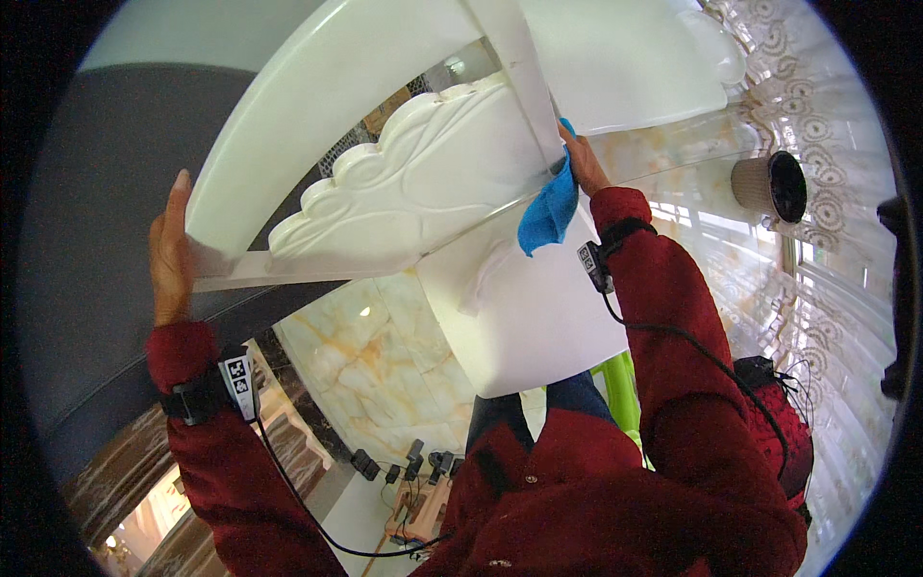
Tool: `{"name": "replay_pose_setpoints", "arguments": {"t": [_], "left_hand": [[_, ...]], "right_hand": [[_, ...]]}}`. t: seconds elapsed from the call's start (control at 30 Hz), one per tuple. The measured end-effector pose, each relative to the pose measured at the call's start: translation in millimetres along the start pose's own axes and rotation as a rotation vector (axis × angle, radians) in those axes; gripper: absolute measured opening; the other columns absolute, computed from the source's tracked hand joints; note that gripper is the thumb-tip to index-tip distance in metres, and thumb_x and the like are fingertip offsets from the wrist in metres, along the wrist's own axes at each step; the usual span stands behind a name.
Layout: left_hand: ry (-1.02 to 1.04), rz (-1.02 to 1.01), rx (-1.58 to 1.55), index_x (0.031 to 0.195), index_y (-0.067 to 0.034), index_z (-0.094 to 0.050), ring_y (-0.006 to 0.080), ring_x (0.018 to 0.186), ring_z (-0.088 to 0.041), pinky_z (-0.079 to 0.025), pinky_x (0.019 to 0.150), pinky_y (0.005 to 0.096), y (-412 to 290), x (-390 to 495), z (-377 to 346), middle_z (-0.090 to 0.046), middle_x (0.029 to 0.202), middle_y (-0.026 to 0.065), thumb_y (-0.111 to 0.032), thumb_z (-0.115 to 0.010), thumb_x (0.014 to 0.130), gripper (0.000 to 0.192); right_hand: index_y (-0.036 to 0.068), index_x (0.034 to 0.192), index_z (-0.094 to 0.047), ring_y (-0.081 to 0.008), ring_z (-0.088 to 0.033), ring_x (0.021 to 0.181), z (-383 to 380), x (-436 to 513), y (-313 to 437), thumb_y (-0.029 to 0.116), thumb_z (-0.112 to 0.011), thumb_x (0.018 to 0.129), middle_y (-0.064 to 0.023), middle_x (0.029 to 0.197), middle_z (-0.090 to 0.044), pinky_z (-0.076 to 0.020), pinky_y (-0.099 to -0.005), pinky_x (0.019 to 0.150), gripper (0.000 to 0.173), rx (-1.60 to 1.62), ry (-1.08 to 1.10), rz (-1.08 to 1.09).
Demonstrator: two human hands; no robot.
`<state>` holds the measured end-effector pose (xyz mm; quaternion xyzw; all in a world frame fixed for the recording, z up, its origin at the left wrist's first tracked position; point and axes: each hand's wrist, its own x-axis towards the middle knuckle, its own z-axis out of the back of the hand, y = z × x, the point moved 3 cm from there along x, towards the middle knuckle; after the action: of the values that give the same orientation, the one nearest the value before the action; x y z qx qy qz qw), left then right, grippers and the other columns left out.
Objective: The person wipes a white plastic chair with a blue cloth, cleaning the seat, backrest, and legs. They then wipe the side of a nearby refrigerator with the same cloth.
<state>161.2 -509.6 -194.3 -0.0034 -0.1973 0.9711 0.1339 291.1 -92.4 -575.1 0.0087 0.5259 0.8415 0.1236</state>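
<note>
A white furniture frame (288,94) with a broad curved rail and a carved, scalloped panel (425,166) spans the upper middle of the head view. My left hand (171,249) grips the frame's left corner, where the curved rail meets a straight bar. At the frame's other end, my right hand (585,164) holds a blue cloth (551,209) against an upright bar; some of its fingers are hidden behind the cloth and bar. Below the cloth, a white flat panel (533,317), like a seat, extends towards my legs.
A dark grey upholstered surface (108,180) lies left. Another white scalloped piece (634,65) is at upper right. A ribbed pot (764,187) stands by lace curtains (822,288). Adapters with cables (411,461) lie near my left side; a red bag (779,433) sits right.
</note>
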Motion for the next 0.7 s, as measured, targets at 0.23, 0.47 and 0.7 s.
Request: {"name": "replay_pose_setpoints", "arguments": {"t": [0.23,0.47,0.7], "left_hand": [[0.079,-0.266,0.439,0.134,-0.006,-0.035,0.0313,0.097,-0.061,-0.05,0.081,0.0447,24,1,12,-0.057,0.113,0.02,-0.047,-0.034,0.092,0.058],[0.106,-0.441,0.389,0.131,0.001,-0.036,0.0327,0.103,-0.058,-0.046,0.087,0.0397,16,2,20,-0.054,0.117,0.0228,-0.026,-0.04,0.094,0.047],[0.103,-0.366,0.321,0.132,-0.002,-0.038,0.0321,0.104,-0.057,-0.044,0.089,0.0416,19,7,16,-0.054,0.117,0.0223,-0.031,-0.038,0.094,0.048]], "right_hand": [[0.026,0.132,-0.037,-0.041,-0.057,0.079,-25,-12,-73,0.008,-0.04,0.087,-0.0263,0.083,-0.056,-0.0463,-0.0462,0.07,0.049,-0.384,0.007,0.189],[-0.001,0.088,-0.061,-0.0429,-0.058,0.077,-33,-47,-119,0.052,-0.044,0.085,-0.0283,0.08,-0.059,-0.0457,-0.048,0.069,0.055,-0.415,0.039,-0.339],[0.0,0.093,-0.058,-0.0413,-0.059,0.078,-5,-169,-94,0.052,-0.046,0.085,-0.0258,0.081,-0.061,-0.0459,-0.0482,0.069,0.054,-0.366,-0.05,-0.436]]}}
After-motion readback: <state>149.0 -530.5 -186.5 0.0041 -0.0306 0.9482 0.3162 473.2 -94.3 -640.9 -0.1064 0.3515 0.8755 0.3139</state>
